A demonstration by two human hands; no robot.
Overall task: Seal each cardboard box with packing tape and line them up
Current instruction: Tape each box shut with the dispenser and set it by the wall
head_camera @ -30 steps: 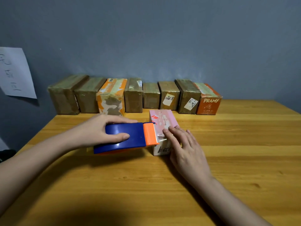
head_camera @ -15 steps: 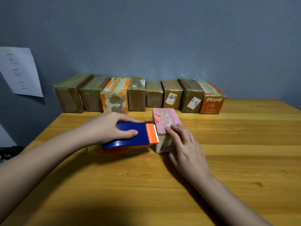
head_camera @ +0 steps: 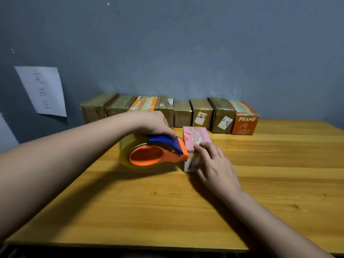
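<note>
Head view: the left hand [head_camera: 154, 122] grips the blue-and-orange tape dispenser [head_camera: 158, 151], fingers curled over its top, cutter end against the pink box [head_camera: 196, 139] at mid-bench [head_camera: 279, 183]. The right hand [head_camera: 214, 164] presses the box, fingers extended. A row of taped boxes [head_camera: 201, 114] lines the wall.

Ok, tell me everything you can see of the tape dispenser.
The tape dispenser looks plastic: blue top guard, orange side plate and nose, with a yellowish clear tape roll. It is tipped on edge, nose against the pink box's near-left corner. The left hand grips its top; the roll sits low at the table.
</note>
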